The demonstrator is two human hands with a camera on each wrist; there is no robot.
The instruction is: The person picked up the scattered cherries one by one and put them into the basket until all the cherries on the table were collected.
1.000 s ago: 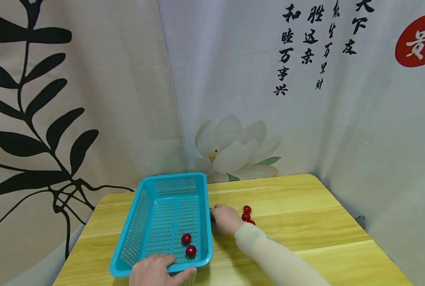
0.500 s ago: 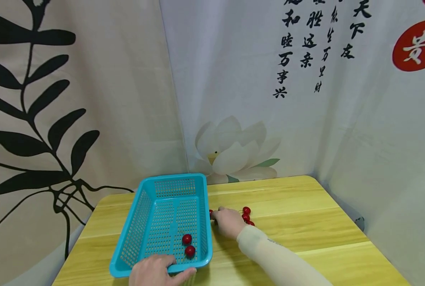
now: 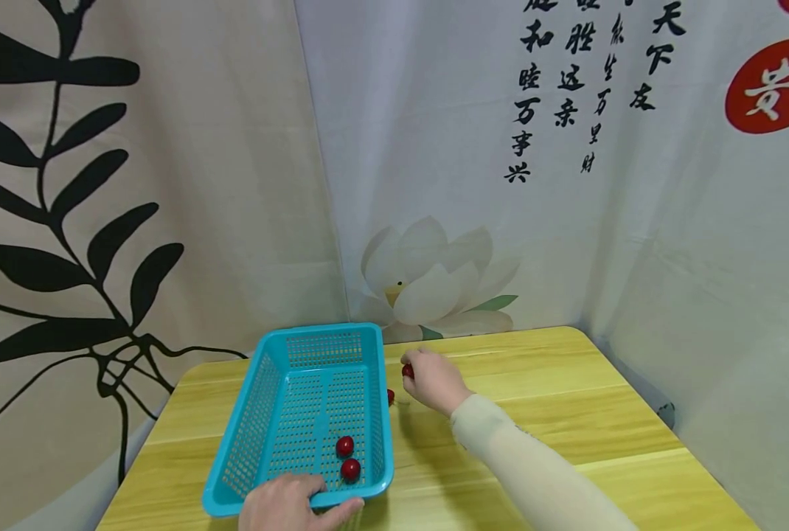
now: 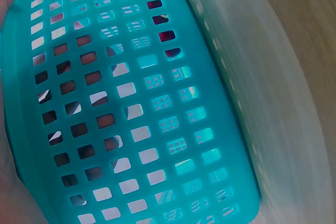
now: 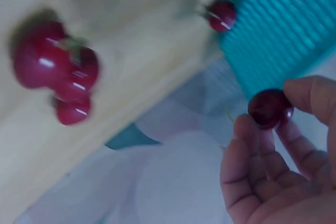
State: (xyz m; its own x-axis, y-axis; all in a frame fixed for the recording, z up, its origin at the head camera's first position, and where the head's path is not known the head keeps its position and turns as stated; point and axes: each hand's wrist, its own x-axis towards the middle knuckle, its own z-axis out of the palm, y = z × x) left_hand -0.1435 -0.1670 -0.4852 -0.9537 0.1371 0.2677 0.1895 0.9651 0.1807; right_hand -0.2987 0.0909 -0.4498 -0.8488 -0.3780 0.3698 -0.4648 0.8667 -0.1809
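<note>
Left hand (image 3: pixel 295 505) and right hand (image 3: pixel 432 380) are both occupied on my feed. From the head view I can see the left one gripping the near rim of the blue basket (image 3: pixel 321 330), its thumb lying along the edge. The right one pinches a dark red cherry (image 5: pixel 269 108) between thumb and fingertips, clear of the tabletop (image 3: pixel 534 383) and off to the right of the basket, well apart from the left hand. The right wrist view gives me a thin green stem (image 5: pixel 229 115) beside that fruit.

Two more cherries (image 3: pixel 351 470) sit inside the basket, close together in its near right part, a little beyond the left hand's thumb. A lone cherry (image 5: pixel 222 15) lies on the table just beside the basket's right wall, nearer to me than the pinched fruit. I also make out a cluster of three cherries (image 5: pixel 42 56) on the wood, blurred by the right wrist camera; the right hand and forearm hide it from the head camera. A pale sleeve (image 3: pixel 540 472) covers the right forearm, and a printed cloth (image 3: pixel 434 147) hangs behind the table.
</note>
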